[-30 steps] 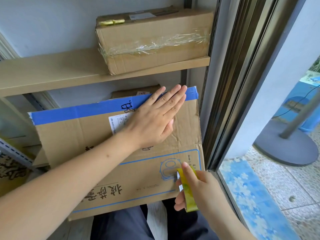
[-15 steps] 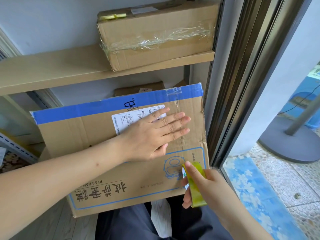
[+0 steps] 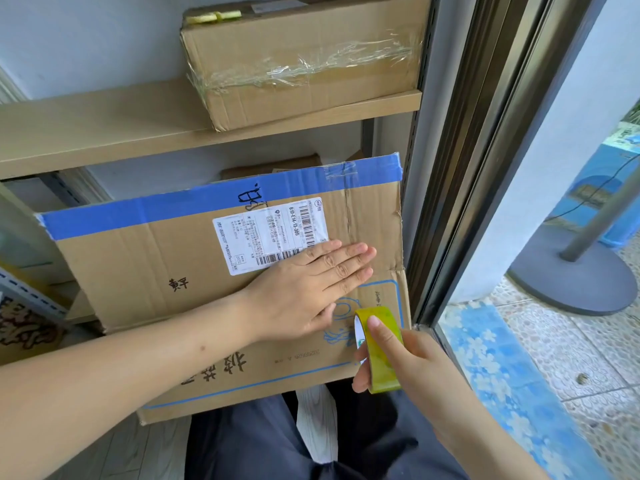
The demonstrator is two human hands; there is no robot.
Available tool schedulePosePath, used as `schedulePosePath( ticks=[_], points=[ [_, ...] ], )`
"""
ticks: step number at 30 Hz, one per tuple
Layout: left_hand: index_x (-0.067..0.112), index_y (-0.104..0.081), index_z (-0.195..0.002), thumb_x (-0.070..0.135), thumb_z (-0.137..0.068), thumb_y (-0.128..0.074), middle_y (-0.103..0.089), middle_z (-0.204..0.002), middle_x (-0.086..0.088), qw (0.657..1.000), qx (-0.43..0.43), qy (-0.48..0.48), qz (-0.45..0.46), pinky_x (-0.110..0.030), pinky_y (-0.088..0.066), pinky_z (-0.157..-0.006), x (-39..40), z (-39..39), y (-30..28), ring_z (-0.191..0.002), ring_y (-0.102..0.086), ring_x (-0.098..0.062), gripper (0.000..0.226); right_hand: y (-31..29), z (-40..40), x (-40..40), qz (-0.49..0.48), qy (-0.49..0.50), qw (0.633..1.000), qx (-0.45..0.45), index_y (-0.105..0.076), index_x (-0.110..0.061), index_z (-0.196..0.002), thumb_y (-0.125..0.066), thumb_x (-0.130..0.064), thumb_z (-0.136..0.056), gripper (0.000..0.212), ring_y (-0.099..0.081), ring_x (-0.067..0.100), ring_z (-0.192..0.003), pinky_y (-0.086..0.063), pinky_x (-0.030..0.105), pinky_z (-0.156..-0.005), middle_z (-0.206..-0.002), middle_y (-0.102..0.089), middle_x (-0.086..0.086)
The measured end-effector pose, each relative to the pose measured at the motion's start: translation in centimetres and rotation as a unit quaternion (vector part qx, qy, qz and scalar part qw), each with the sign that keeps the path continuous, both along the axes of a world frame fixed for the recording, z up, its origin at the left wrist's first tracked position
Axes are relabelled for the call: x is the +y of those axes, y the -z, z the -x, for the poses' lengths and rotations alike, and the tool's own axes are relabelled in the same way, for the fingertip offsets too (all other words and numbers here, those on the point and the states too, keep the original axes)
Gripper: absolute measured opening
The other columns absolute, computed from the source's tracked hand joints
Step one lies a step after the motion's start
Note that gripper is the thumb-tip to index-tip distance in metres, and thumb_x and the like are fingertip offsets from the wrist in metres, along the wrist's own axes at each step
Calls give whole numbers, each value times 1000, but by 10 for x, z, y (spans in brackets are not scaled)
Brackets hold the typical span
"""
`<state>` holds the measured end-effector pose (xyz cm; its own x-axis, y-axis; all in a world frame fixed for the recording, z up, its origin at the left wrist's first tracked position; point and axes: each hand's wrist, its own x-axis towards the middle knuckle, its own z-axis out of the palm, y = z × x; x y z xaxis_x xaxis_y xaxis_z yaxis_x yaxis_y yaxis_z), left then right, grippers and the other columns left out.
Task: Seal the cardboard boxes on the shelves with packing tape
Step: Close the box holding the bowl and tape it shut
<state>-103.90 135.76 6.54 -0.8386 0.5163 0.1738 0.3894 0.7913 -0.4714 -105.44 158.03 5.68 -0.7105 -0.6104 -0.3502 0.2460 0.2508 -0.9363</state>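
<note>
Evidently strip being smoothed: left hand (image 3: 311, 292) laid flat, fingers straight and together, pressed on large cardboard box (image 3: 145, 268) at view's centre, likely so clear tape bonds to flap. Tape roll (image 3: 381, 351) gripped at 5 o'clock by right hand (image 3: 412, 365), forefinger over rim, kept taut against box face. Already-wrapped box (image 3: 311, 53) left on upper shelf (image 3: 104, 129) at 12 o'clock.
</note>
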Motion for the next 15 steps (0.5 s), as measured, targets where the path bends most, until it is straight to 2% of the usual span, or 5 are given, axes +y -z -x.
schedulePosePath(
  ticks=[3,5,7,10,15],
  points=[
    [11,-28,-156,23,-94,-44,-16,-165,-9,1000,1,-22,-13,-44,-16,-124,7,-2,7,-153,-14,-23,65,3,-1,-2,-27,4,999,30,-68,-6,-79,-47,-65,-84,63,-70,18,-67,-53,32,-70,-70,-74,11],
    [12,-29,-156,22,-93,-44,-16,-165,-8,1000,-2,-16,-16,-44,-18,-123,4,-2,4,-153,-14,-22,65,4,1,-1,-94,18,988,124,-59,-9,-67,-40,-80,-80,75,-60,16,-57,-52,37,-64,-61,-69,2],
    [15,-35,-154,20,-93,-45,-25,-163,-5,999,-14,19,-37,-42,-24,-121,-2,0,-9,-151,-22,-20,61,-6,13,2,-175,50,949,256,-49,-15,-60,-27,-87,-78,78,-47,15,-50,-41,33,-54,-48,-56,-5],
    [14,-54,-143,12,-89,-52,-50,-149,-6,991,37,25,-127,-40,-38,-109,-7,9,-39,-136,-47,-24,53,-41,44,-4,-204,132,887,393,-59,-16,-64,-18,-79,-86,78,-61,18,-59,-52,35,-60,-55,-63,-3],
    [12,-68,-125,10,-85,-57,-61,-127,-8,945,219,-85,-226,-40,-43,-96,-16,29,-99,-117,-55,-27,41,-123,94,-60,-99,183,790,576,-64,-25,-78,-41,-51,-97,39,-63,14,-64,-54,35,-58,-65,-65,-11]
  ],
)
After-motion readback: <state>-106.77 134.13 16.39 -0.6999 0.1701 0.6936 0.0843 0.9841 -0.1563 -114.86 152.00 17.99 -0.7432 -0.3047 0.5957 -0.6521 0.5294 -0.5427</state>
